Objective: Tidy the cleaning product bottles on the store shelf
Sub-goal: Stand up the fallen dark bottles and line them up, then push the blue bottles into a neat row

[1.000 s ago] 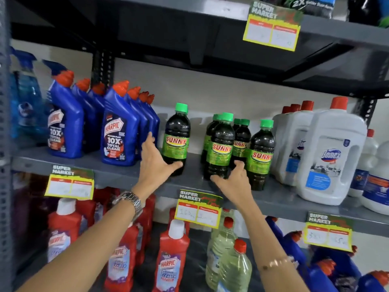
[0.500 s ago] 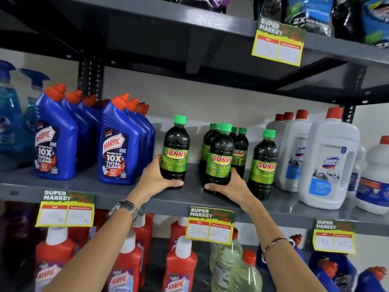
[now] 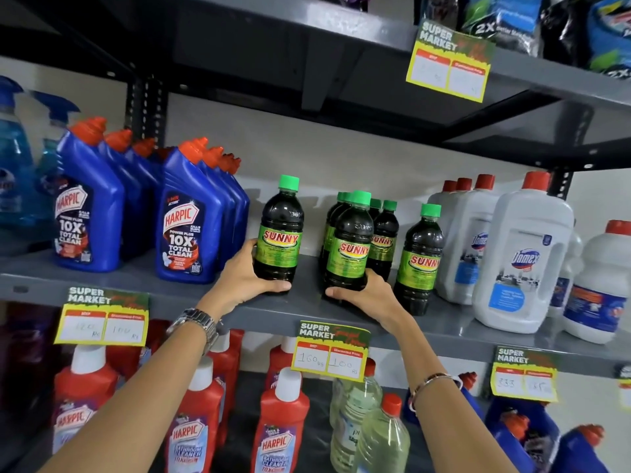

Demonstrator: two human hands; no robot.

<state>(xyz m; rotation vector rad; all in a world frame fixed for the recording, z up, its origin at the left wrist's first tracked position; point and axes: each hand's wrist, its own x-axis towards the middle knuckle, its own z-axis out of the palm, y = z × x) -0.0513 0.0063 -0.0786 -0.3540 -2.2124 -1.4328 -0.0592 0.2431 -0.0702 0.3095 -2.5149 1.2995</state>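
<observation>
Dark Sunny bottles with green caps stand on the grey middle shelf (image 3: 143,279). My left hand (image 3: 244,279) is wrapped around the base of the leftmost Sunny bottle (image 3: 281,233), which stands apart from the others. The base of the front Sunny bottle (image 3: 351,240) in the middle cluster sits in the grip of my right hand (image 3: 367,295). Several more Sunny bottles (image 3: 384,233) stand behind that one. One further Sunny bottle (image 3: 420,257) stands alone to the right, untouched.
Blue Harpic bottles (image 3: 184,220) fill the shelf's left side and white Domex jugs (image 3: 522,254) its right. Price tags (image 3: 329,351) hang from the shelf edge. Red Harpic bottles (image 3: 283,425) and clear bottles (image 3: 375,435) stand on the shelf below. A dark upper shelf (image 3: 307,15) overhangs.
Both hands rose to the shelf and closed around the bases of two Sunny bottles. The view shifted slightly upward and to the right.
</observation>
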